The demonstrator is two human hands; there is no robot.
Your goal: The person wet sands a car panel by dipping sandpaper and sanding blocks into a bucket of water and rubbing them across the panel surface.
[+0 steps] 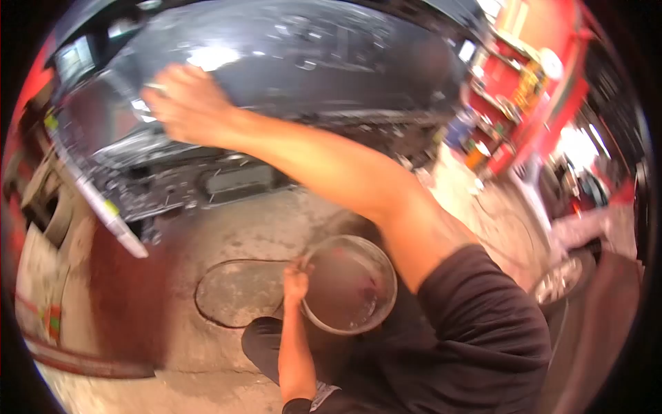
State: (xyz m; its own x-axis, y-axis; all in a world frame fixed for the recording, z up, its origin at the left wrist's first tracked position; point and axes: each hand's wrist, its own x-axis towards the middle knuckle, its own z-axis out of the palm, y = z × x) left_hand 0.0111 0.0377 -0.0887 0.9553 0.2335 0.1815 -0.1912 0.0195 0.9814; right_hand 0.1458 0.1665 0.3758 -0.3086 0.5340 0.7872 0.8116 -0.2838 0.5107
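While the left hand [296,281] has its grip closed on a round dull-grey basin [394,284] below, the right hand [183,103], nearer, sits at the left end of a glossy dark car-body panel [303,65] stretching lengthwise crosswise ahead, its bent-fingered grip's contents impossible to tell.

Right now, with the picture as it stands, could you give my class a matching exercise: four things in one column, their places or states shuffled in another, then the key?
Things
1. bare right hand
2. bare left hand
3. thin black cable or hose
4. round greyish bucket

Places and states
A. looped on the pale concrete floor
B. containing murky brownish liquid
C. at the glossy dark car panel
D. gripping the bucket's rim

Pairs: 1-C, 2-D, 3-A, 4-B
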